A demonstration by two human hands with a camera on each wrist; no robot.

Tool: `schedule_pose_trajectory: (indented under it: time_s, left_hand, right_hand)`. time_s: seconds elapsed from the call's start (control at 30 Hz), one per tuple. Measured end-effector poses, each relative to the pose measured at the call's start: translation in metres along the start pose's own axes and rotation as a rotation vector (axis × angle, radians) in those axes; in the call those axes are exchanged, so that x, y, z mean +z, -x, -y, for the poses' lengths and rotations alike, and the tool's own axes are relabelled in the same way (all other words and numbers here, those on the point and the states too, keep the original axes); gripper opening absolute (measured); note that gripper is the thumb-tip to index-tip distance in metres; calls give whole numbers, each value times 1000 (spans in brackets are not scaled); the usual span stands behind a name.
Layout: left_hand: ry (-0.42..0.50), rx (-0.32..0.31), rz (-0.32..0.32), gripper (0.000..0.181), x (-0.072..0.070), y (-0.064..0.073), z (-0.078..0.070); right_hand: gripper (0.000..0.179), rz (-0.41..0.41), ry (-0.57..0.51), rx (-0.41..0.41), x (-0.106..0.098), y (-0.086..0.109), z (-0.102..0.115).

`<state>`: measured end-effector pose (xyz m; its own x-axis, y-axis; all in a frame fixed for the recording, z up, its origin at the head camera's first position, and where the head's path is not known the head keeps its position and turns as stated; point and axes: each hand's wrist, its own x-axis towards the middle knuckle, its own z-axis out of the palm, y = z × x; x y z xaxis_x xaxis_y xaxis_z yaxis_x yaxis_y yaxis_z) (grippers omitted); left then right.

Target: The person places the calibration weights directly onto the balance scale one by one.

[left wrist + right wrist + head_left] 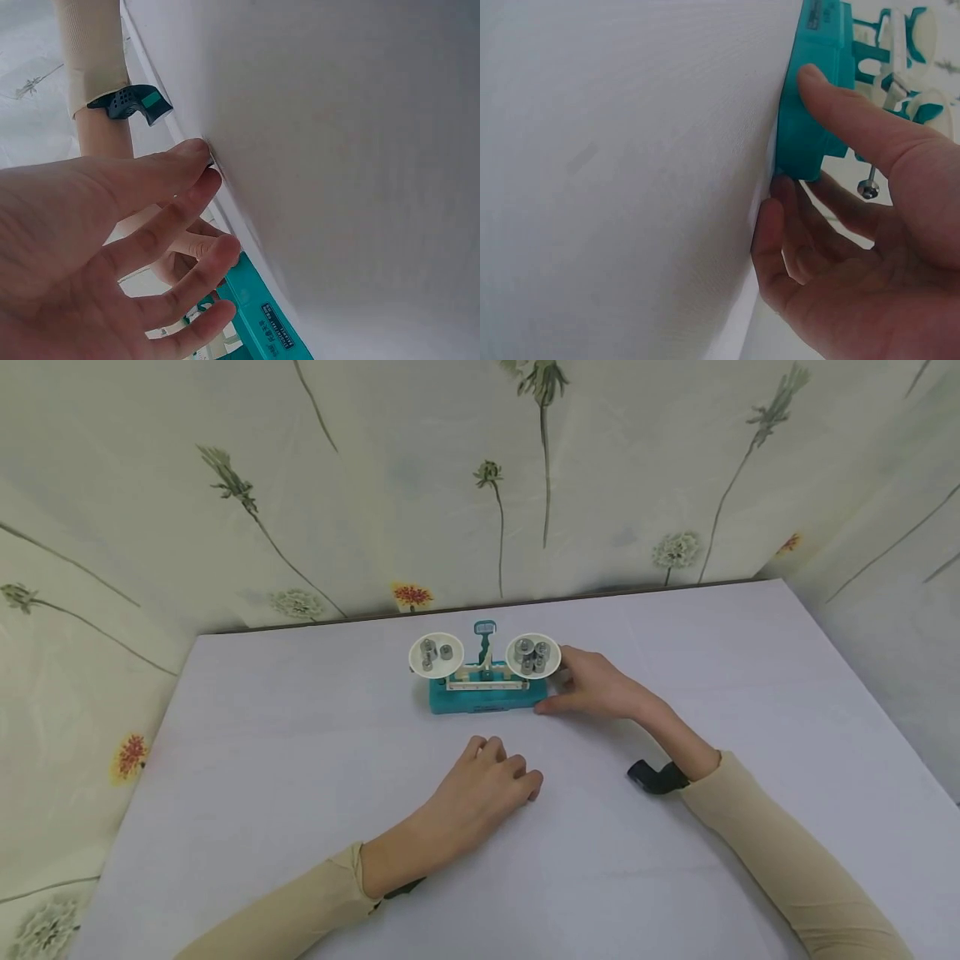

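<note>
A teal balance scale (487, 697) stands near the back middle of the white table. Metal weights (428, 653) lie in its left pan (437, 675). Several more weights (527, 652) crowd the right pan (554, 667). My right hand (600, 685) grips the right end of the base, thumb on the front face, fingers around the end, as the right wrist view shows. In front of the scale, my left hand (476, 797) rests low over the table, fingers loosely bent. A small dark patch shows between its thumb and index finger; I cannot tell what it is.
The white-covered table (285, 760) reaches back to a flower-printed cloth (420, 485) hanging behind it. A black wrist camera mount (656, 777) sticks out under the right wrist. Beige sleeves (787, 852) cover both forearms.
</note>
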<state>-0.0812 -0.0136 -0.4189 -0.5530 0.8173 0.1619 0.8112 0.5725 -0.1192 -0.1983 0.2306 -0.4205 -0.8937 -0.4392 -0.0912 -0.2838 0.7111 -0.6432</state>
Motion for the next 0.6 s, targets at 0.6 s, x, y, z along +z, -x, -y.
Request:
schedule_pose_trajectory:
  time_s: [0.6]
  left_hand:
    - [48,-119,27,16,-13,-3,12]
  right_hand:
    - [80,5,-5,10,0,0,-1]
